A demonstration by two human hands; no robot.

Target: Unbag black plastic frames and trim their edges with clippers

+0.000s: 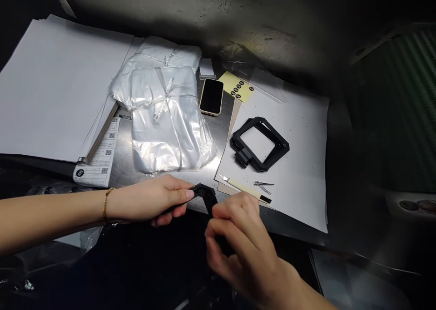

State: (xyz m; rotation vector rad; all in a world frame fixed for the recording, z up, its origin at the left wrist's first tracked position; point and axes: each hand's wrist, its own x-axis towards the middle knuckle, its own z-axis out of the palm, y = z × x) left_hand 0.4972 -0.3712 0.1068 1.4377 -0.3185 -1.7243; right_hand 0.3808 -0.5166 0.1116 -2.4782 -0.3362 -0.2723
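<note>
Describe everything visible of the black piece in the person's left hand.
The black piece looks like rigid plastic, with an angled corner showing. The left hand grips one side, thumb on top; the right hand is at the other, contact unclear. It is held near the table, both ends hidden.

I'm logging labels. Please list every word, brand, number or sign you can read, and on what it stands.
No words or numbers read clearly.
Yellow sticker sheet: round black logos, lettering too small.
Label strip: black round logo, QR codes, print too small.
</note>
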